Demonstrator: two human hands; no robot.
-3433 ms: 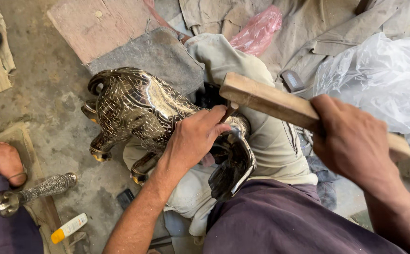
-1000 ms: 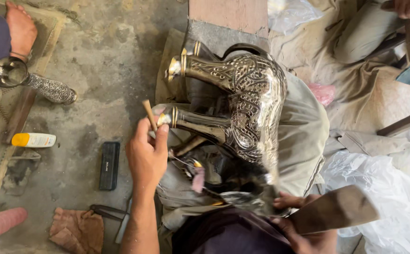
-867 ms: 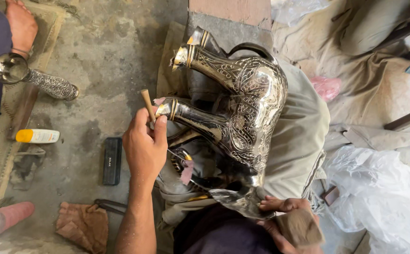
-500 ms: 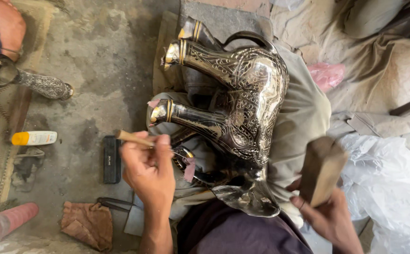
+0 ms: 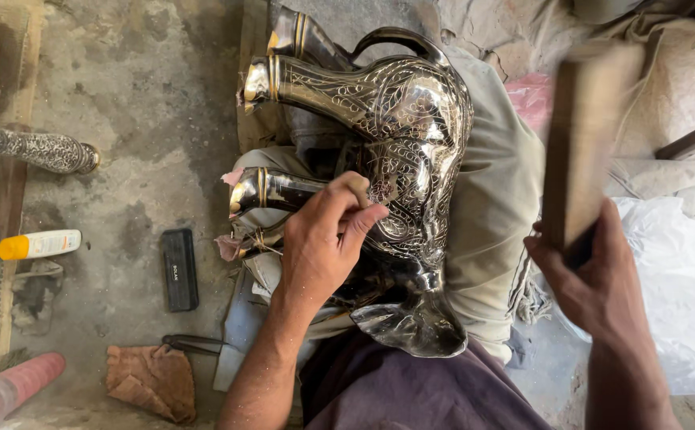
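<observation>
A dark engraved metal animal figure (image 5: pixel 399 135) lies on its side on a cloth-covered pad across my lap, its legs pointing left. My left hand (image 5: pixel 327 239) grips a small wooden-handled chisel (image 5: pixel 358 187) and presses its tip against the figure's flank near the lower leg. My right hand (image 5: pixel 590 279) holds a long wooden block (image 5: pixel 586 147) upright and raised at the right, blurred from motion, a hand's width from the figure.
On the concrete floor at left lie a black box (image 5: pixel 180 269), a white tube with a yellow cap (image 5: pixel 38 244), a brown rag (image 5: pixel 144 382), a pink roll (image 5: pixel 14 386) and an engraved metal piece (image 5: pixel 37 150). White plastic sheeting (image 5: pixel 682 279) lies at right.
My left hand turned the chisel from pointing left to set against the figure's flank. My right hand lifted the wooden block from low by my lap up to the right.
</observation>
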